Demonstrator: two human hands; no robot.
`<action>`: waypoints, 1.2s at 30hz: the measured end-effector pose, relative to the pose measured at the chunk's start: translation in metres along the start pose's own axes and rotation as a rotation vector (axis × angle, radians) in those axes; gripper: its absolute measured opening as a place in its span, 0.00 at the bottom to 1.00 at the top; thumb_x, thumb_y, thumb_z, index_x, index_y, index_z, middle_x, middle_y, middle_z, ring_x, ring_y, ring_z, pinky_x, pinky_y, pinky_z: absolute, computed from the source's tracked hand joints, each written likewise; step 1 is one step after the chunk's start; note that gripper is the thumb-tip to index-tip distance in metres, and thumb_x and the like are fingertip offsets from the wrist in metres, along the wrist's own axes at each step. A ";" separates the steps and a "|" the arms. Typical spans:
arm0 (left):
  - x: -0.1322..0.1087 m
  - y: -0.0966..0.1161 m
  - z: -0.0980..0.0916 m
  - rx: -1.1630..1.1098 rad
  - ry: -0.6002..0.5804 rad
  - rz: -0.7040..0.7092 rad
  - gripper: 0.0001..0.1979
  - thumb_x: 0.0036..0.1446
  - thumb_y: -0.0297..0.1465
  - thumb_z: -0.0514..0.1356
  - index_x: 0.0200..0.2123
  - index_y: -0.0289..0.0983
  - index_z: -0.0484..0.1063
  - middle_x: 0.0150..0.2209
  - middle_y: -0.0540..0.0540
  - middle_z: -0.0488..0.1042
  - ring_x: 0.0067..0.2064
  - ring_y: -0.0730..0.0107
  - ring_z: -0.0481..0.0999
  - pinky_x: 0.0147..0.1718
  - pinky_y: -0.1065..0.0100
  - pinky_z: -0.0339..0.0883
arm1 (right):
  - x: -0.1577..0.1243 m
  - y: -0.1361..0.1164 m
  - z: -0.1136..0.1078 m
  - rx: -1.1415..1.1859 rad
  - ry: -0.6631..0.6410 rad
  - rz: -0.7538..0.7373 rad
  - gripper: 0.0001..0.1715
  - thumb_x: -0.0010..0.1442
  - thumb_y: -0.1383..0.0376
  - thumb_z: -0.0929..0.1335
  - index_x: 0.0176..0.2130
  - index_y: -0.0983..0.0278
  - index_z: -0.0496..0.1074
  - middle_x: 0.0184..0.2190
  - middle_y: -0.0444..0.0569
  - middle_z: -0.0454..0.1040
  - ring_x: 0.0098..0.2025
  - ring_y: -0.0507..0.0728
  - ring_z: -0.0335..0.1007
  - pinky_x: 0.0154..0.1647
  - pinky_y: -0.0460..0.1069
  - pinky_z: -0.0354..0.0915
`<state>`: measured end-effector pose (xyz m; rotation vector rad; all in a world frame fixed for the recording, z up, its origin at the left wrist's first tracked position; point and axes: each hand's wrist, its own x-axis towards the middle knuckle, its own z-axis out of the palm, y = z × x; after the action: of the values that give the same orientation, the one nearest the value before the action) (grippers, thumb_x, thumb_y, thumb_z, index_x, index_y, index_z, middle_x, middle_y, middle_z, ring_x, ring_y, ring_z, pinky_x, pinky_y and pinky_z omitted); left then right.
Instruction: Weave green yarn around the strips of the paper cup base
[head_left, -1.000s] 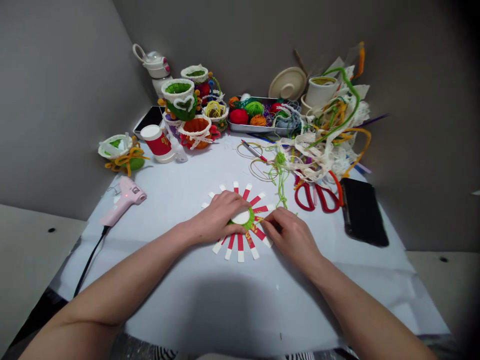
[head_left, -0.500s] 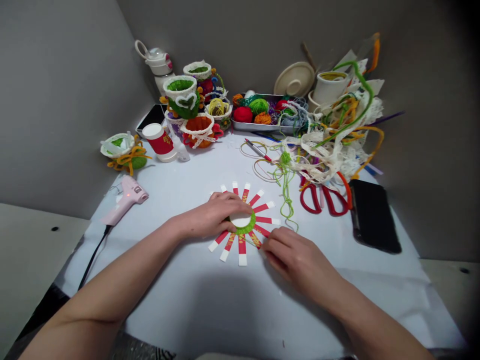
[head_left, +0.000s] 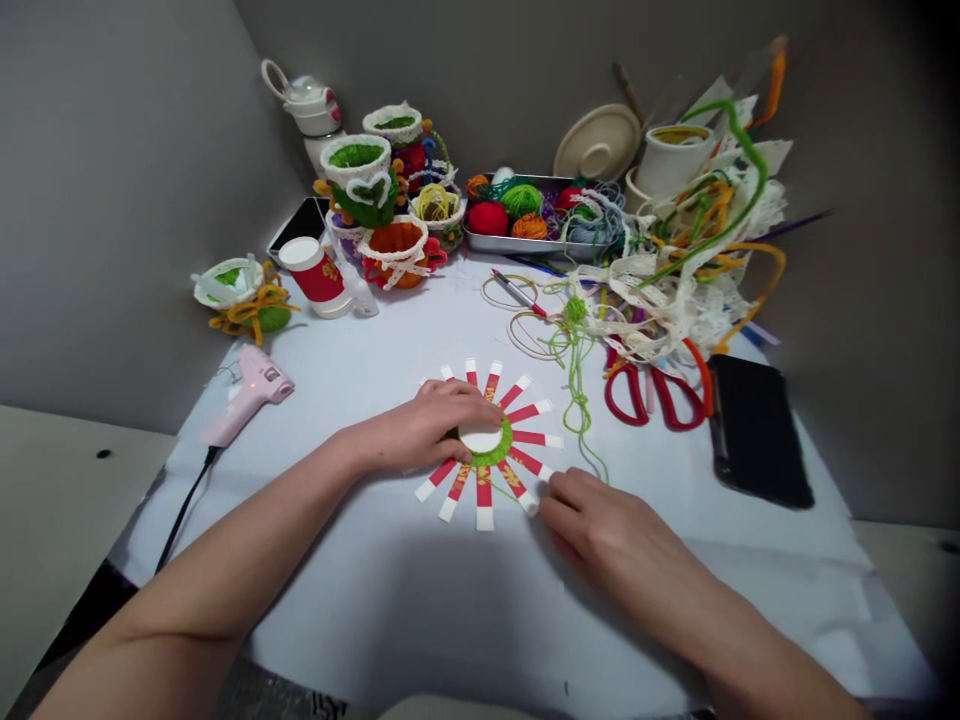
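Splayed paper cup (head_left: 481,440) with green yarn ring (head_left: 492,458)

Location: flat on the white-covered desk (head_left: 450,610), centre, red-and-white strips radiating.
Left hand (head_left: 442,425): spread over the cup's left side, unclenched, thumb at the yarn ring.
Right hand (head_left: 589,515): fingertips pinched together on a green strand (head_left: 510,494) beside the strip ends.
Adjacent: pink glue gun (head_left: 247,395), left; red-handled scissors (head_left: 630,398), right; black phone (head_left: 759,430), far right.

Head camera looks forward, down over table (head_left: 345,600); right edge unclear.
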<state>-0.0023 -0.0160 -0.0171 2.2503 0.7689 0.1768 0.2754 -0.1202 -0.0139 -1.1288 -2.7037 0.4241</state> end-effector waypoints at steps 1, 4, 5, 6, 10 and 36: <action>0.000 0.000 0.000 0.000 0.001 0.001 0.20 0.66 0.30 0.65 0.60 0.46 0.71 0.63 0.45 0.73 0.67 0.52 0.64 0.65 0.49 0.50 | 0.000 0.002 0.001 -0.010 0.020 0.023 0.14 0.66 0.77 0.64 0.31 0.63 0.69 0.32 0.48 0.71 0.32 0.55 0.65 0.30 0.49 0.57; 0.000 0.001 -0.001 0.000 0.000 0.010 0.19 0.67 0.30 0.64 0.60 0.47 0.71 0.63 0.45 0.73 0.67 0.52 0.64 0.65 0.48 0.50 | 0.004 0.010 0.006 0.006 0.070 0.097 0.12 0.68 0.73 0.64 0.33 0.63 0.71 0.33 0.50 0.72 0.35 0.58 0.68 0.33 0.51 0.61; 0.000 0.002 -0.001 0.000 -0.001 0.014 0.19 0.67 0.30 0.64 0.60 0.47 0.71 0.63 0.45 0.73 0.67 0.52 0.65 0.65 0.48 0.51 | 0.006 0.013 0.009 0.028 0.085 0.121 0.11 0.69 0.71 0.64 0.34 0.62 0.71 0.33 0.50 0.73 0.36 0.58 0.69 0.35 0.51 0.62; 0.000 0.002 -0.001 0.000 -0.002 0.018 0.19 0.67 0.30 0.63 0.60 0.46 0.71 0.64 0.45 0.73 0.67 0.52 0.65 0.65 0.48 0.51 | 0.009 0.016 0.011 0.054 0.103 0.148 0.11 0.70 0.69 0.65 0.34 0.62 0.72 0.33 0.50 0.73 0.37 0.58 0.69 0.36 0.52 0.63; 0.001 0.004 -0.001 0.010 -0.002 0.023 0.17 0.69 0.31 0.62 0.59 0.46 0.72 0.63 0.44 0.73 0.66 0.52 0.65 0.64 0.48 0.53 | 0.026 0.028 0.023 0.149 0.269 0.336 0.12 0.70 0.64 0.65 0.33 0.61 0.71 0.30 0.48 0.74 0.33 0.57 0.69 0.34 0.51 0.62; 0.002 0.007 0.011 0.105 0.183 -0.029 0.26 0.65 0.28 0.62 0.64 0.46 0.64 0.61 0.41 0.72 0.63 0.48 0.65 0.62 0.46 0.55 | 0.033 0.026 0.027 0.293 0.385 0.364 0.09 0.70 0.65 0.65 0.38 0.61 0.75 0.35 0.48 0.72 0.35 0.56 0.71 0.36 0.51 0.66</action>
<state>0.0065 -0.0251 -0.0206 2.3436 0.9265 0.3388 0.2622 -0.0846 -0.0457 -1.4408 -2.0355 0.5656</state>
